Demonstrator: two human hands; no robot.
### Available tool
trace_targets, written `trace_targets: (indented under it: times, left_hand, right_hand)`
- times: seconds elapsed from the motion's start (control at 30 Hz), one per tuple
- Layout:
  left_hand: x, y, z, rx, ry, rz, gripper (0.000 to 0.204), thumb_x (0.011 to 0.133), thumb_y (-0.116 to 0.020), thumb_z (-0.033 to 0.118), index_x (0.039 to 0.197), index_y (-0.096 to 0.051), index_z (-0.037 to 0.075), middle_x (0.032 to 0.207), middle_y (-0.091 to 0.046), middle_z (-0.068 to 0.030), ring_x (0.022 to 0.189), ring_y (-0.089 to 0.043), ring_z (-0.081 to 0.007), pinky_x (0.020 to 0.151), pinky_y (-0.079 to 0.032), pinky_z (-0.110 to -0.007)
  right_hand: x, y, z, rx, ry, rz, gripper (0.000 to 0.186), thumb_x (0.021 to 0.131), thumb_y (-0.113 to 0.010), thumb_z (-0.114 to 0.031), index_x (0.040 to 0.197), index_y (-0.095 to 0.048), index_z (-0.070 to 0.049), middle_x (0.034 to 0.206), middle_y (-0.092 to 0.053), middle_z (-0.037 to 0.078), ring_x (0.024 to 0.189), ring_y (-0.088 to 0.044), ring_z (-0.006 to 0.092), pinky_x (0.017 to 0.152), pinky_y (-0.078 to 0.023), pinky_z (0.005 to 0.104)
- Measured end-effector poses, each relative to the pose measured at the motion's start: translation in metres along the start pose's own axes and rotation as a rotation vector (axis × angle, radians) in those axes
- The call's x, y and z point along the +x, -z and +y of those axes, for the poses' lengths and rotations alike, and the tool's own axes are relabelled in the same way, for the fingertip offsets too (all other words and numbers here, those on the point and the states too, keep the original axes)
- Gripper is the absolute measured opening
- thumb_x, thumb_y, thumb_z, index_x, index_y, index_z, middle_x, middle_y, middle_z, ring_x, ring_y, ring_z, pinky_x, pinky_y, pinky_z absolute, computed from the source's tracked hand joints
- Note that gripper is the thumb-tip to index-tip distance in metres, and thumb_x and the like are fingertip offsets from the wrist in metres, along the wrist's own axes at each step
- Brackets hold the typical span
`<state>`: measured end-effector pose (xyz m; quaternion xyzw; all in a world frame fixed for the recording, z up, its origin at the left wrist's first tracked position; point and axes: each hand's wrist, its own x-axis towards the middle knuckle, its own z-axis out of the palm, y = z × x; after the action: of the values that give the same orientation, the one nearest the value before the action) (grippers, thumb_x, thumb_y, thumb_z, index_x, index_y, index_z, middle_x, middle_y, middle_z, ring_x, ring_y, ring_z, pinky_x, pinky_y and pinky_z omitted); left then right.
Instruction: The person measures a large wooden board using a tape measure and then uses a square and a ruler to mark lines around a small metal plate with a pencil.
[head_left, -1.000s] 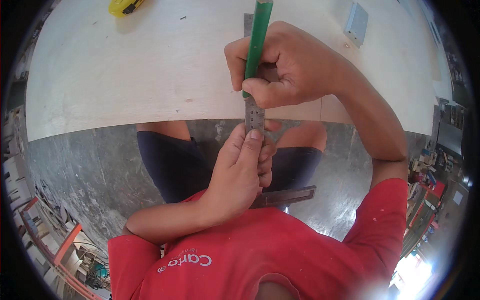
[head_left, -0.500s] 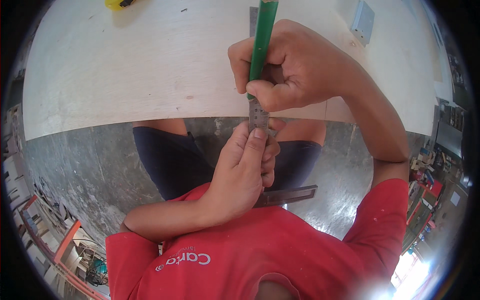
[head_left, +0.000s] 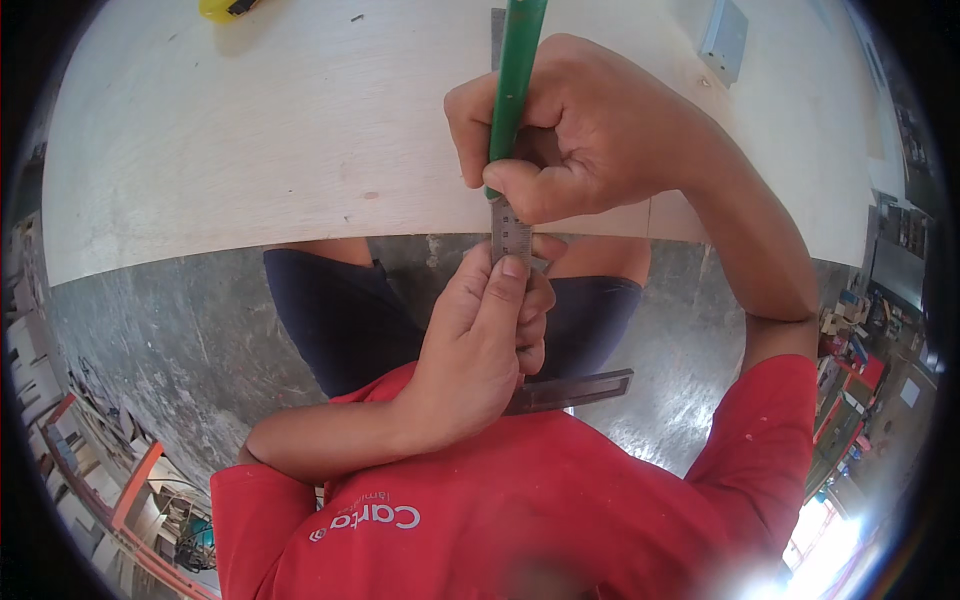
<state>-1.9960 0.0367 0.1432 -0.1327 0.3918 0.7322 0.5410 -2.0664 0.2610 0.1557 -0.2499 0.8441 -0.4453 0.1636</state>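
Observation:
My right hand (head_left: 590, 130) is closed around a green carpenter's pencil (head_left: 517, 80). The pencil's lower end meets the ruled steel blade of a try square (head_left: 512, 236), near the close edge of a pale wooden board (head_left: 250, 150). My left hand (head_left: 490, 320) grips the blade just off that edge, thumb on top and fingers curled beneath. More of the blade shows beyond my right hand, lying on the board. A dark slotted stock sticks out to the right below my left hand, which hides where it joins the blade.
A small grey block (head_left: 724, 42) lies on the board at the far right. Part of a yellow and black object (head_left: 226, 9) is at the far left. Below the board are my legs and a grey concrete floor (head_left: 190, 330); cluttered shelves (head_left: 850, 370) stand at the right.
Both hands have slid slightly left along the board's edge, carrying the pencil and the try square with them. Their grips look the same.

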Motion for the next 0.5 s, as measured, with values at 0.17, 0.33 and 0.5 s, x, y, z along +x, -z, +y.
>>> trace_targets:
  times: [0.17, 0.33, 0.5]
  left_hand:
    - [-0.0014, -0.0001, 0.0005, 0.020, -0.014, -0.005, 0.032, 0.119, -0.041, 0.031, 0.136, -0.055, 0.007, 0.089, -0.041, 0.0022, 0.069, -0.032, -0.0056, 0.057, -0.034, -0.022]
    - [-0.0005, 0.0016, -0.0014, -0.015, -0.011, -0.004, 0.032, 0.119, -0.041, 0.031, 0.136, -0.055, 0.008, 0.089, -0.041, 0.0022, 0.068, -0.032, -0.0055, 0.056, -0.033, -0.022]
    - [-0.0015, -0.0003, -0.0007, 0.003, -0.008, 0.015, 0.032, 0.119, -0.042, 0.032, 0.136, -0.055, 0.008, 0.089, -0.041, 0.0024, 0.067, -0.031, -0.0054, 0.055, -0.033, -0.022]
  right_hand:
    - [0.0008, -0.0010, 0.0005, 0.019, 0.006, 0.004, 0.009, 0.086, -0.067, -0.009, 0.092, -0.068, -0.004, 0.078, -0.064, 0.001, 0.062, -0.057, 0.0090, 0.057, -0.045, 0.0260]
    - [0.0007, -0.0022, 0.0010, 0.008, 0.020, 0.021, 0.009, 0.086, -0.067, -0.010, 0.092, -0.068, -0.004, 0.078, -0.064, 0.001, 0.060, -0.057, 0.0088, 0.056, -0.044, 0.0259]
    - [0.0006, -0.0001, -0.0022, 0.015, 0.007, 0.008, 0.009, 0.087, -0.067, -0.011, 0.092, -0.067, -0.004, 0.075, -0.063, 0.001, 0.059, -0.056, 0.0082, 0.055, -0.043, 0.0261]
